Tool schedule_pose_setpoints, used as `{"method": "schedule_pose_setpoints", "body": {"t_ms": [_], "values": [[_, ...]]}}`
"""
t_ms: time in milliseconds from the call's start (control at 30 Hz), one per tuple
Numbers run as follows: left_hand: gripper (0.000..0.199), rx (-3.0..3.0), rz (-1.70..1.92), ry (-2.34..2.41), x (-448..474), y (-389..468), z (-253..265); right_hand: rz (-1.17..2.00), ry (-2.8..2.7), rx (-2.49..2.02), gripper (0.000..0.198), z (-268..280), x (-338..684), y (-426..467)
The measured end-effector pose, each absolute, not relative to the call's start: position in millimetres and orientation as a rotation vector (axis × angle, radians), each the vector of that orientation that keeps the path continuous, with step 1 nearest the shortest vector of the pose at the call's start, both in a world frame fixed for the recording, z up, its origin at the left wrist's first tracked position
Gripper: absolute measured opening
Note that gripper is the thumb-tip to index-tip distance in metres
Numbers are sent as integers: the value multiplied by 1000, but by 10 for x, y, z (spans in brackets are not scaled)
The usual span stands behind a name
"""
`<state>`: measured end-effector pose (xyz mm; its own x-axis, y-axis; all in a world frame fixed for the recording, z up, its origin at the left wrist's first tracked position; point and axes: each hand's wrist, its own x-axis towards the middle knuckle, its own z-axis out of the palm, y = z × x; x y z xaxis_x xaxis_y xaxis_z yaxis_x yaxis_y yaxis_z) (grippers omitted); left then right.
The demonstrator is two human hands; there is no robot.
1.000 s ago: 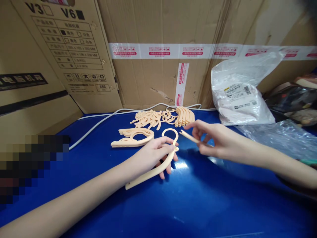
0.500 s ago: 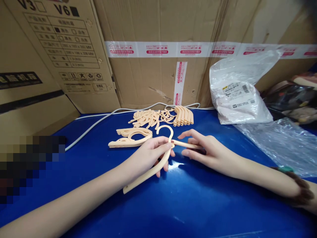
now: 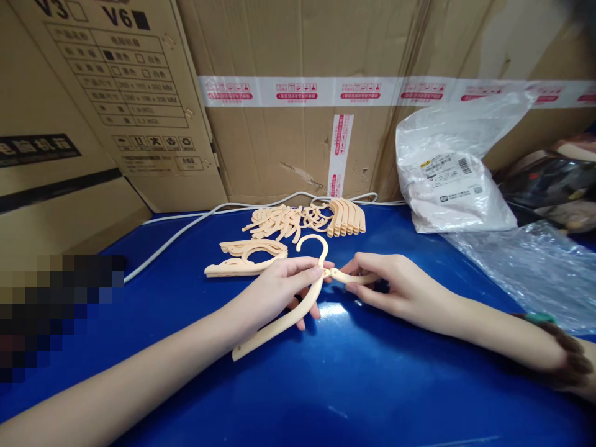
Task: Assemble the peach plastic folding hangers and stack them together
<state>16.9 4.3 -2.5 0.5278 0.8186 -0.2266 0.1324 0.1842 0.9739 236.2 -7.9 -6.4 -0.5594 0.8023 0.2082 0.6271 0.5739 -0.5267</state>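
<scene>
My left hand pinches a cream plastic hanger hook at its base, together with a curved hanger arm that slants down toward me. In my right hand is a second hanger arm, gripped between thumb and fingers. The holed end of this arm lies right by the joint at the hook's base; whether it is fitted there I cannot tell. Behind my left hand, a few folded hangers lie stacked on the blue table.
Loose hanger parts lie in a pile at the back, beside a row of curved hanger arms. A white cable runs behind them. Cardboard boxes wall the table. At right are a white plastic bag and clear plastic film.
My right fingers have closed onto the second hanger arm, and its holed end now shows beside the joint. My left hand has hardly moved.
</scene>
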Motion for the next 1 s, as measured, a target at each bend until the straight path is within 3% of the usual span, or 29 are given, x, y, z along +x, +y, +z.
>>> {"method": "schedule_pose_setpoints", "body": {"t_ms": [167,633,1000], "values": [[30,1295,554,943,149,37,-5,350,-2473,-1099,21,-83,2347,-78],[27,1330,497,891,120,95,-5,-44,-2507,-978,22,-123,2347,-101],[24,1354,502,848,98,115,-45,-41,-2516,-925,22,-119,2321,-130]]}}
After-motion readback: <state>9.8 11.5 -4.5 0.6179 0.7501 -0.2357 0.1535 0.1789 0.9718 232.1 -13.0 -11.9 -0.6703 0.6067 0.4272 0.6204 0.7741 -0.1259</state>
